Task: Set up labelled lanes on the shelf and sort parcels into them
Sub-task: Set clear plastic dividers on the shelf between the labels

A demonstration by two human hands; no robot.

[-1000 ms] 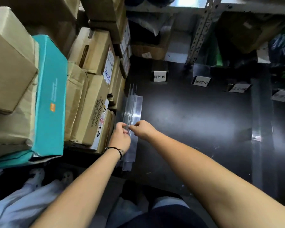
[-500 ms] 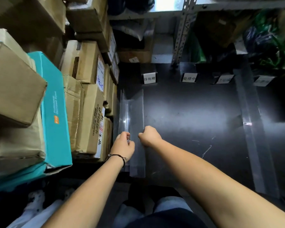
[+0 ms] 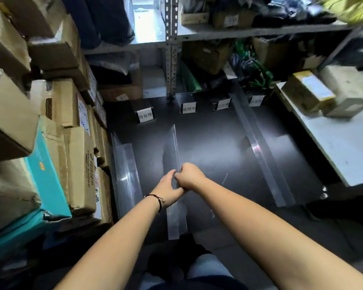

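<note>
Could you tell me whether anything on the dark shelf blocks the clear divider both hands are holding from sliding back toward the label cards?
Nothing visible does. The left hand and right hand pinch the middle divider, and the dark shelf behind it is bare up to the label cards. The left divider and right divider stand apart.

Black shelf (image 3: 208,147) carries clear dividers (image 3: 126,170) and labels (image 3: 145,116).

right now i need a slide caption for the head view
Both hands, left hand and right hand, pinch a clear divider upright on the dark shelf, short of the label stands.
</note>
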